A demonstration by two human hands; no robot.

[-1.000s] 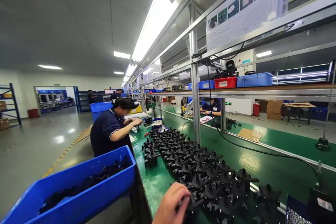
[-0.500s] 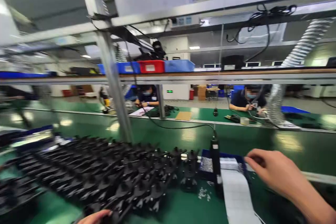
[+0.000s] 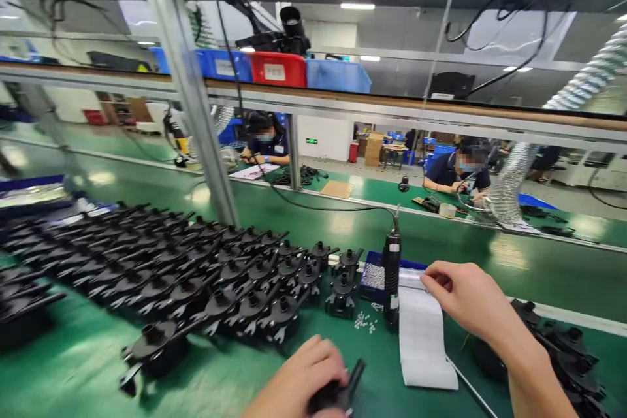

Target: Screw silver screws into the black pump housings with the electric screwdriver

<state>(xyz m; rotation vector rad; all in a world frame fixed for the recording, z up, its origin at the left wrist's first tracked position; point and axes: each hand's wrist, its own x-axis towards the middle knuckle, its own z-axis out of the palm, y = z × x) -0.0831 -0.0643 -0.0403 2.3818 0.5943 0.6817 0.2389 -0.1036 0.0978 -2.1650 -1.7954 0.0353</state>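
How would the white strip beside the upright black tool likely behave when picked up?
The white strip is probably floppy: it bends in a curve down from the blue tray. It looks thin and sheet-like, so likely light for its size. Lifted by its upper end, near the right hand, its lower end would probably hang or curl.

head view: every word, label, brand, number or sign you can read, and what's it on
No text can be read for certain.
Red bin: white label, characters too blurred.
Blue bin left of it: pale label, too blurred.
Green sign in the background: too small.
Black upright tool: pale label, too small.
White strip: no print I can make out.
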